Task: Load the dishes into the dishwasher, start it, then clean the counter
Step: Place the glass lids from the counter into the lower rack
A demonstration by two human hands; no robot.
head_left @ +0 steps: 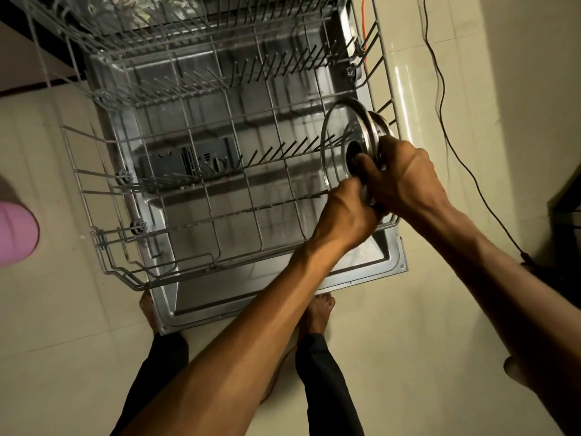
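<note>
The dishwasher's lower wire rack (176,215) is pulled out over the open steel door (251,297). At the rack's right end a glass lid with a metal rim (336,136) stands on edge among the tines. A second metal lid (382,127) stands right behind it. My left hand (345,212) grips the lower rim of the lids. Fingers of my right hand (399,174) curl round the dark knob at the glass lid's middle. The upper rack (176,39) is also pulled out, above the lower one.
A black cable (440,89) runs down the tiled floor to the right of the rack. A pink object (15,231) sits at the left edge. My bare feet stand at the door's front edge. A dark piece of furniture is at the far right.
</note>
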